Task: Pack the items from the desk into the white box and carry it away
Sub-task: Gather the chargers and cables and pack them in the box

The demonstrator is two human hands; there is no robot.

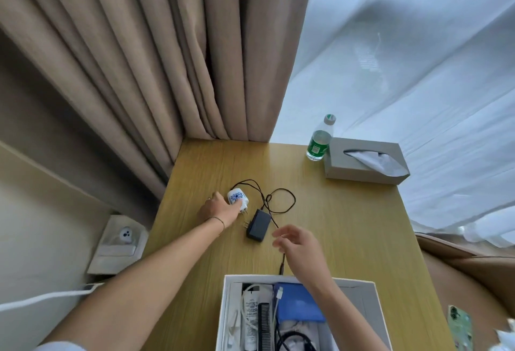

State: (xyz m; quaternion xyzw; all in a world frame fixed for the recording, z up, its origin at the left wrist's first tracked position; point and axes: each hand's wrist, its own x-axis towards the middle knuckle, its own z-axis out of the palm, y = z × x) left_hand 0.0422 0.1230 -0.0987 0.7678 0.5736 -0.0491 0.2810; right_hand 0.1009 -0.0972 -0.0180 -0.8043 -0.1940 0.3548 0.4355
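White box [224, 309] at near desk edge, open; inside: white tube [250, 320], black comb [264, 325], blue pouch [299, 304], cables. Right hand [299, 250] hovers just beyond box, fingers loosely spread, holding nothing. Black power adapter [259, 225] lies on wooden desk [348, 225], its cord looping behind. Left hand [220, 208] grips white plug with blue pattern [237, 197]. Far right: water bottle [320, 140] touching grey tissue box [365, 159].
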